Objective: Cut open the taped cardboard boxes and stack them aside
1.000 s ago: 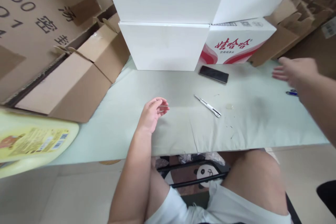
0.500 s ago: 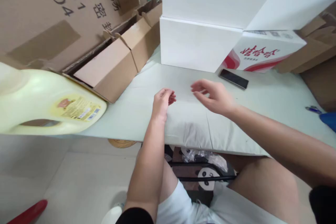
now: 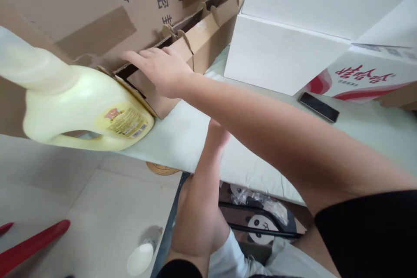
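My right hand (image 3: 156,69) reaches across to the left, fingers stretched out flat over the open top of a small brown cardboard box (image 3: 195,45). It holds nothing. A pale yellow jug (image 3: 81,113) with a printed label lies on its side just left of that box, close under the fingertips. My left hand (image 3: 216,132) rests on the pale green table cover (image 3: 185,134); my right forearm hides its fingers.
A large printed carton (image 3: 81,4) leans at the back left. White boxes (image 3: 280,52) and a red-and-white carton (image 3: 365,74) stand at the back, with a black phone (image 3: 318,107) before them. Red objects (image 3: 32,247) and a white cup (image 3: 140,258) are on the floor.
My right hand swung from the far right, across the table, to the cardboard box on the left. The view turned left, so the pen left the picture. My left hand stayed put.
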Tool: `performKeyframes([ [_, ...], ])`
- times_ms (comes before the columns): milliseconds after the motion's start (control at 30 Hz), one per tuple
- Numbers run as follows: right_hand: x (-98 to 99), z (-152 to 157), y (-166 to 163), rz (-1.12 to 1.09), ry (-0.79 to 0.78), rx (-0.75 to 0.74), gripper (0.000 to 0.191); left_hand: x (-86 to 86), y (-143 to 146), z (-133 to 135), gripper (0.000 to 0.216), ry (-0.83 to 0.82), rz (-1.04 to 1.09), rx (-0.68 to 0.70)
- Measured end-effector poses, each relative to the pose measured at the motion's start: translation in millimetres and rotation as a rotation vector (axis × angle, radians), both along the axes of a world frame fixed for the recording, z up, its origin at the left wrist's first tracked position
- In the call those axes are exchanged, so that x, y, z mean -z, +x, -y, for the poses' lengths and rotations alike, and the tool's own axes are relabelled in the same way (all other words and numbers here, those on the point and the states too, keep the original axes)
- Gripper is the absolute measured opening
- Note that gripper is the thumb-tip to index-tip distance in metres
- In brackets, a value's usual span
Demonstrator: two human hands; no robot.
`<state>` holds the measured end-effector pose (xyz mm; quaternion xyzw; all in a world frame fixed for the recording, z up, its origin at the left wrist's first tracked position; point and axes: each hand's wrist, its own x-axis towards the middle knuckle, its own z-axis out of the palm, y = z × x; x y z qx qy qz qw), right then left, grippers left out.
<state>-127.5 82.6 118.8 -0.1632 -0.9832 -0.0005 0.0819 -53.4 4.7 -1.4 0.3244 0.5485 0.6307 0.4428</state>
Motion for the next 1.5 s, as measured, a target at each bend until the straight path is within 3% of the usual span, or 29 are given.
performKeyframes([
  [133, 10.7, -8.7, 9.8, 0.071, 0.094, 0.019, 0.042, -6.3, -5.7, 6.3, 0.015, -0.072, -0.168, 0.109],
  [233, 13.6, -10.8, 36.1, 0.02, 0.124, 0.024, 0.039, -14.9, -2.9, 7.9, 0.022, -0.12, -0.253, 0.263],
  [367, 13.7, -14.9, 88.0, -0.049, 0.176, 0.023, 0.03, -29.2, 11.6, 12.9, 0.028, -0.127, -0.331, 0.563],
  [467, 17.1, -22.0, 141.9, -0.089, 0.21, -0.026, 0.026, -40.6, 24.3, 23.6, 0.021, -0.024, -0.349, 0.903],
  [600, 26.3, -33.7, 219.8, -0.14, 0.234, -0.109, 0.024, -55.4, 31.3, 37.9, 0.021, 0.174, -0.197, 1.403],
  [767, 23.7, -36.6, 272.3, -0.239, 0.081, -0.158, 0.038, -64.0, 10.7, 40.9, 0.018, 0.354, 0.178, 1.771],
  [833, 15.0, -35.7, 271.5, -0.237, 0.038, -0.134, 0.041, -58.9, -2.3, 40.7, 0.014, 0.468, 0.323, 1.769],
  [900, 4.4, -36.3, 258.4, -0.23, 0.039, -0.106, 0.04, -50.4, -12.9, 41.2, 0.017, 0.605, 0.481, 1.515],
  [967, -6.2, -39.0, 233.4, -0.242, 0.065, -0.058, 0.038, -42.7, -19.4, 41.0, 0.02, 0.748, 0.554, 1.361],
  [1067, -19.1, -46.4, 176.8, -0.223, 0.068, 0.037, 0.041, -37.0, -23.9, 37.9, 0.024, 0.87, 0.581, 1.284],
  [1200, -26.5, -63.3, 89.5, -0.139, 0.008, 0.182, 0.044, -33.9, -29.6, 36.1, 0.026, 0.877, 0.57, 1.229],
  [1300, -22.3, -78.1, 41.7, -0.008, -0.019, 0.264, 0.04, -30.1, -35.0, 40.2, 0.026, 0.813, 0.59, 1.18],
  [1500, -8.5, -83.9, 16.5, 0.174, -0.052, 0.399, 0.038, -24.8, -44.2, 44.4, 0.03, 0.674, 0.624, 1.115],
])
